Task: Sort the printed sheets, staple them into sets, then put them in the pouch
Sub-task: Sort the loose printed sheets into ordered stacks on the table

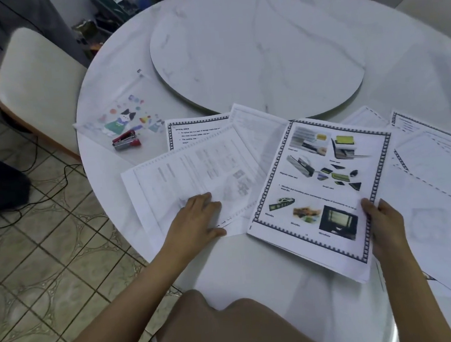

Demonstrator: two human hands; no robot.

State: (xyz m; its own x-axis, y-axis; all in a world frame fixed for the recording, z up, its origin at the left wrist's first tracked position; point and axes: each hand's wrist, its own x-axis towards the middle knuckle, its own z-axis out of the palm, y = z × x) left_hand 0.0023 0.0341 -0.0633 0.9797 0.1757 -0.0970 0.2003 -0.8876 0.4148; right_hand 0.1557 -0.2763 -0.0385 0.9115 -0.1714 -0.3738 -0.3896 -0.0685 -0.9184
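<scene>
Clock positions are read on the table (239,264), with 6 o'clock at the person's edge.

1. At 5 o'clock, the right hand (384,220) pinches the right margin of the illustrated sheets (317,190), thumb on top. This grip probably keeps the small stack squared while it is assigned to a set.
2. At 7 o'clock, the left hand (195,219) lies flat, fingers extended, on the left pile (192,170), apparently pinning it against sliding.
3. Toward 3 o'clock, loose sheets (433,149) overlap, unsorted.
4. At 9 o'clock, the stapler (126,142) lies at the near edge of the transparent pouch (125,116), placed within reach for later steps.
5. The turntable (257,46) occupies the centre.
</scene>
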